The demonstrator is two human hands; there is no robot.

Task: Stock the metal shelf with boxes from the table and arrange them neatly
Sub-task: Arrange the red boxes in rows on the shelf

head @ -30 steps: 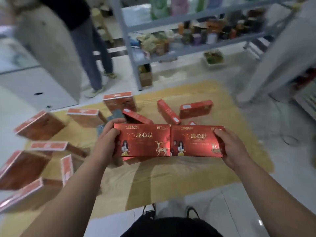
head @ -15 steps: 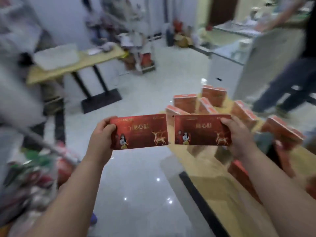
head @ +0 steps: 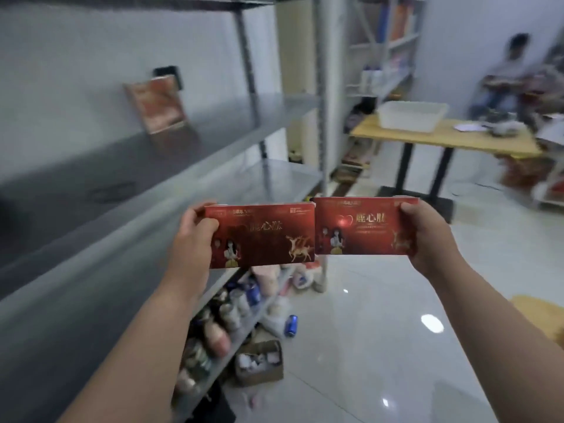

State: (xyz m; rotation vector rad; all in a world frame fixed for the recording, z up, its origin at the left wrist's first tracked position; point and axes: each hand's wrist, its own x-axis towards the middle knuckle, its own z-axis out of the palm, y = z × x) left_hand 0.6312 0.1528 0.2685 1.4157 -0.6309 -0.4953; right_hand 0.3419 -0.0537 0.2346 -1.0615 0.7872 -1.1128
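Tilting on the metal shelf (head: 213, 126) stands one box (head: 155, 105), cans (head: 238, 300) below.

Our red left box (head: 262, 236) and right box (head: 363, 227) face us side by side; third box (head: 155, 105) stands tilted on shelf (head: 171, 160)

Leaning box (head: 155, 105) on metal shelf (head: 91, 178): blurred, print unreadable. Shelf cut off left and top. Fingers of left hand (head: 195, 230) hidden behind left red box (head: 262, 236); right hand (head: 427, 233) fingers behind right red box (head: 363, 230).
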